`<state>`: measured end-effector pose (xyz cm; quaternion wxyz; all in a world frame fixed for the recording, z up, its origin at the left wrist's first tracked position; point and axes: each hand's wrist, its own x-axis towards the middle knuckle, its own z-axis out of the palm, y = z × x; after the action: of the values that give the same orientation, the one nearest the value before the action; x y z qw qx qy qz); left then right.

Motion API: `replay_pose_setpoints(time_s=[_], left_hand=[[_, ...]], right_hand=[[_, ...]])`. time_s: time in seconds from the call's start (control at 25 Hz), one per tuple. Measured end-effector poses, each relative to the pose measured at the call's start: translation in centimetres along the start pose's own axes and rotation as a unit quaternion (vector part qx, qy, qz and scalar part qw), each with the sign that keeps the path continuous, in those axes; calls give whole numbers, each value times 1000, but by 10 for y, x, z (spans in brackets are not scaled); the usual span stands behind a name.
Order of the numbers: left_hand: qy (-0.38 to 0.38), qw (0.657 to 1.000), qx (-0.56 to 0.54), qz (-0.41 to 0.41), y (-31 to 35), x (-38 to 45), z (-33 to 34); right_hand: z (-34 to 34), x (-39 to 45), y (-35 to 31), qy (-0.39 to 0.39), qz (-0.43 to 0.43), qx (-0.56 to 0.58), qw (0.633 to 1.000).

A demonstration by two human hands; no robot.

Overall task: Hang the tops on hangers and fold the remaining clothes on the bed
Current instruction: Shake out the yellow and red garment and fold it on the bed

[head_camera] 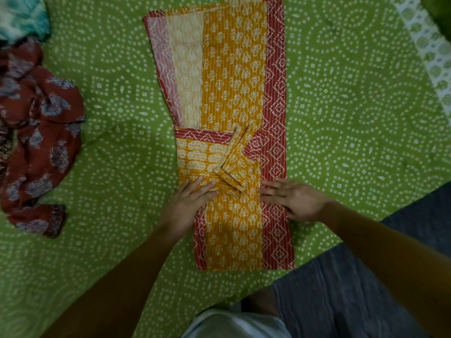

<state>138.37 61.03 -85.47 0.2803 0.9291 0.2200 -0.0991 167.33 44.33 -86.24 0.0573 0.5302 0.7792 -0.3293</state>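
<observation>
Clothes lie bunched at the far left edge of the green bedsheet [109,154]: a teal and white garment [22,18] in the upper corner, and below it a crumpled maroon garment [41,147] with grey-blue floral print, its cuffed end trailing down toward the near side. Both sit well apart from the piece being handled. Nearer the middle, the left hand [189,203] lies flat with fingers straight and close together, pressing on the left part of the yellow and red garment [234,93], just beside the folded sleeve [234,162] that lies slantwise across the cloth. This garment is spread lengthwise on the sheet in the centre, folded into a long narrow strip; its mustard panel carries a pale leaf print, red dotted borders run along both long sides, and at the upper left the paler inner face of the fabric is turned outward. To the right of the sleeve, the right hand [292,198] also rests open and flat, fingers pointing left, its palm over the red border on the right side. Neither hand holds anything; both only press down. Further right the sheet ends at a diagonal edge, with dark grey floor [366,276] beyond it at the lower right, and a pale patterned strip [429,57] crosses the upper right corner.
</observation>
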Motion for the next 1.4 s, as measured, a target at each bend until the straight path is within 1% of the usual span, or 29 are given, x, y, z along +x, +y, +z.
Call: replay_pose_setpoints(time_s=[0.04,0.08,0.12,0.16,0.2,0.24,0.32,0.36,0.4,0.44,0.48,0.52,0.56,0.6,0.64,0.68,0.72,0.76,0.8,0.84,0.92,0.96,1.08,1.16,1.2,1.28,1.32,1.4], left_hand=[[5,993,-94,-66,11,5,-11],[27,966,-207,-155,13,10,-14],[51,914,-317,-248,-1,19,-10],[57,854,-390,-339,-18,29,-10],[24,816,-420,-396,-32,41,-11],[0,792,-438,-426,-48,53,-12],[-37,777,-461,-427,-47,76,-36],[-34,783,-462,-416,-35,87,-54],[-23,798,-460,-389,-32,97,-62],[-17,811,-457,-365,-23,102,-72],[-23,818,-442,-368,-19,102,-75],[-13,818,-438,-372,-20,97,-74],[14,819,-435,-375,-18,86,-70],[45,825,-425,-370,-17,73,-63],[58,838,-415,-349,-17,59,-56],[66,849,-402,-336,-12,48,-55],[74,851,-393,-340,-9,39,-53],[79,855,-375,-350,-7,29,-50],[68,858,-355,-366,-3,20,-47],[40,858,-331,-392,-1,10,-43],[-9,847,-296,-441,8,-7,-38],[-15,842,-291,-454,10,-13,-35],[10,837,-292,-463,11,-10,-38],[47,857,-287,-426,9,5,-45],[74,860,-305,-402,7,13,-48],[119,855,-359,-354,-3,25,-49],[130,860,-363,-334,-9,29,-47],[113,888,-305,-324,-17,33,-40]], right_hand=[[-9,4,-1,9,61,91,994],[-21,8,-4,35,151,216,964],[-34,17,-3,65,244,364,897],[-47,25,1,101,314,485,810],[-57,35,12,129,369,560,731],[-64,45,26,136,402,584,692],[-79,61,40,126,420,612,658],[-81,68,42,131,427,631,634],[-82,71,41,145,434,645,612],[-80,71,37,158,431,644,612],[-74,67,30,174,426,631,624],[-68,62,23,190,430,610,638],[-58,57,17,217,432,596,642],[-51,51,9,242,440,594,629],[-44,47,0,274,439,607,603],[-38,42,-14,286,440,621,582],[-29,38,-27,287,439,631,571],[-24,32,-44,273,447,635,568],[-16,26,-61,261,456,638,563],[-10,20,-79,245,467,636,563],[2,10,-107,231,494,625,558],[6,6,-114,231,504,622,553],[-8,10,-110,233,503,609,567],[-21,22,-91,258,495,587,586],[-29,28,-81,276,493,563,603],[-36,37,-61,295,493,517,634],[-33,38,-54,287,496,499,650],[-30,38,-50,252,511,476,670]])
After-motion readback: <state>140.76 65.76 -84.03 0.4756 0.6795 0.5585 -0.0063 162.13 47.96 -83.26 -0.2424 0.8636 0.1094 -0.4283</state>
